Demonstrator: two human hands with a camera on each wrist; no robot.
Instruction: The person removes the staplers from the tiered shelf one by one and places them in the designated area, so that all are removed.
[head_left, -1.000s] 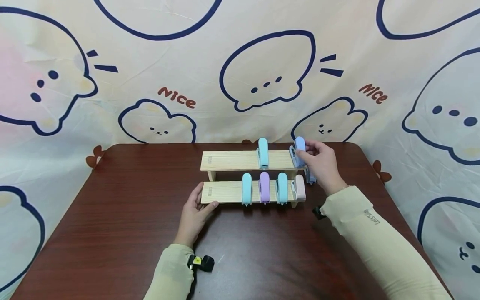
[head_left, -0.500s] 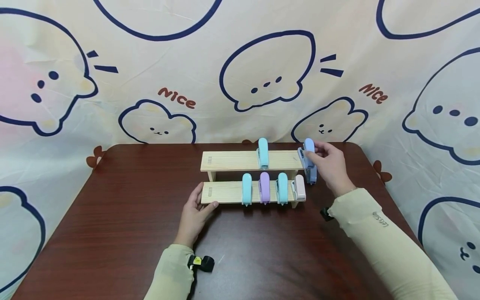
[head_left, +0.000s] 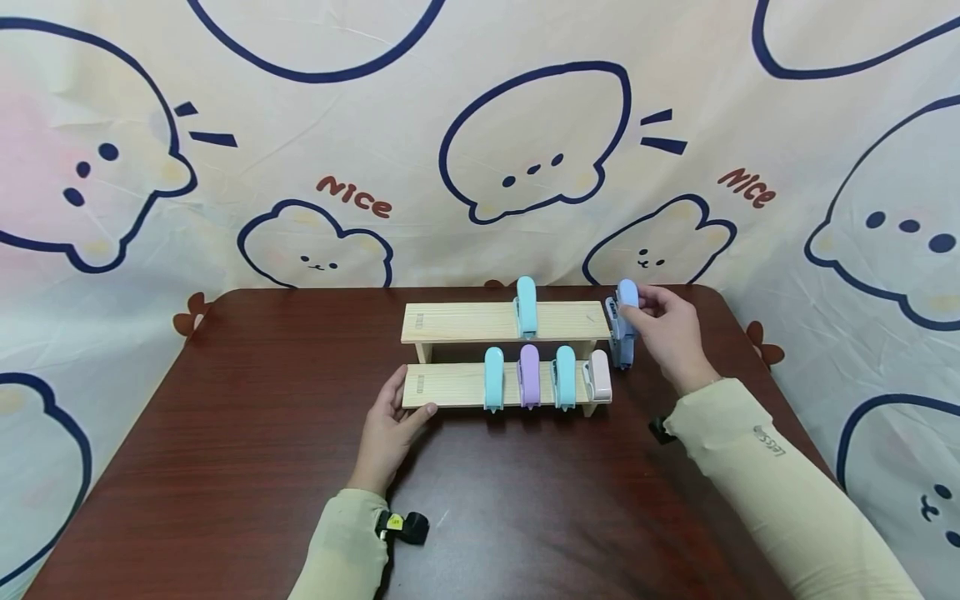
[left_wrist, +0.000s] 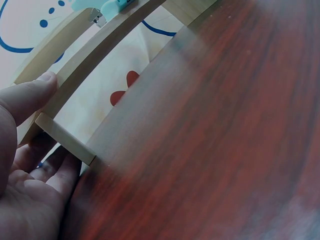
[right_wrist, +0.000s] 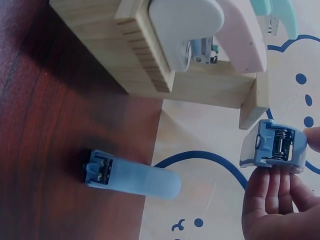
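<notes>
A two-tier wooden rack [head_left: 450, 385] stands on the table, its left end gripped by my left hand [head_left: 390, 433]. In the left wrist view the thumb lies on the board and the fingers reach under it beside a wooden leg [left_wrist: 65, 139]. To the right of the upper tier, my right hand [head_left: 667, 333] pinches a blue stapler [head_left: 627, 296] between thumb and fingers, apart from the rack. A second blue stapler [right_wrist: 140, 176] stands on the table beneath it. Teal [head_left: 492, 379], purple [head_left: 528, 375], teal [head_left: 564, 377] and pale pink [head_left: 598, 375] staplers line the lower tier.
One teal stapler [head_left: 527, 307] stands on the upper tier. Behind the brown table [head_left: 262, 433] hangs a cartoon-printed cloth [head_left: 405, 125], which also covers both sides. The table's far edge runs close behind the rack.
My right hand has carried the blue stapler rightward, off the upper tier's right end and over the second blue stapler. The left hand and the rack have stayed put.
</notes>
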